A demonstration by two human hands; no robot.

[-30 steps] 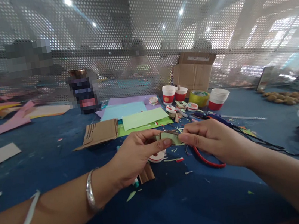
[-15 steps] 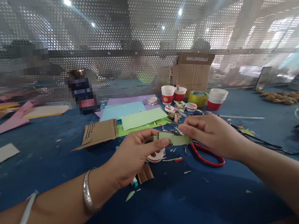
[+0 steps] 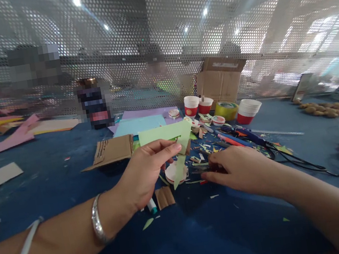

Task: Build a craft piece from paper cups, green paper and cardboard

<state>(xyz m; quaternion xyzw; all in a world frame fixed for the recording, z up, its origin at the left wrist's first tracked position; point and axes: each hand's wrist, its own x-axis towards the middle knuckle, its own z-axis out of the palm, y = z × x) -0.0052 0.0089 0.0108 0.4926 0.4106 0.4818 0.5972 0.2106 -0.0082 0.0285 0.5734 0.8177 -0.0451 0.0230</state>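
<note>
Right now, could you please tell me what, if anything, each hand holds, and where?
The left hand pinches a pale green paper strip near its middle; the right hand is at the scissors, its grip hidden.

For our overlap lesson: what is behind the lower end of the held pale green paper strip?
A round, white, red-edged disc shows behind the strip; the covered part cannot be seen.

no text, label or number can be read.
</note>
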